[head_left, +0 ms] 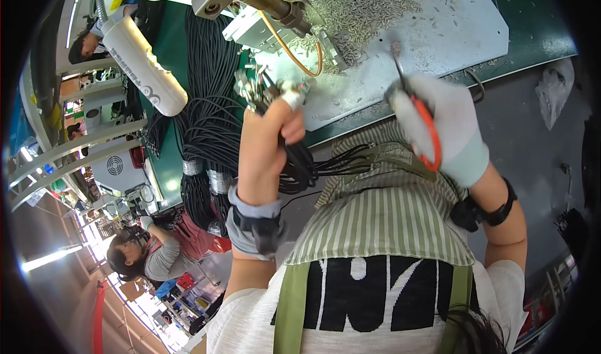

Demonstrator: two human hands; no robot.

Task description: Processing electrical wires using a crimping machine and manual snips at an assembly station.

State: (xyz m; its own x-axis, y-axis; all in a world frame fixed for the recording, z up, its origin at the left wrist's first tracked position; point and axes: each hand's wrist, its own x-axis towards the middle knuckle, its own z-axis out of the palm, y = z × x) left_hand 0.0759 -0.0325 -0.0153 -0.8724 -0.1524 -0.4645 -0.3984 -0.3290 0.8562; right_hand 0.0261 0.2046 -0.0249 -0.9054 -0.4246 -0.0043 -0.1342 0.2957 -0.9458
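Note:
My left hand [266,135] is closed round a bunch of black cables [302,166]. Their stripped ends, with thin coloured wires, stick out past the fingers, and a white cover sits on one fingertip. The cable lengths trail right across my lap. My right hand [447,119], in a white glove, is wrapped round red-handled pliers [427,128]. The dark, narrow tip of the pliers points away from me over a pale work plate [463,38]. On the plate lies a heap of small metal pieces [375,6], apart from both hands.
A machine head [263,3] with an orange tube hangs over the plate. Left of it, a thick bundle of long black cables [213,60] lies on the green table. A white tubular lamp [144,66] reaches in. Another person [169,247] works at the left.

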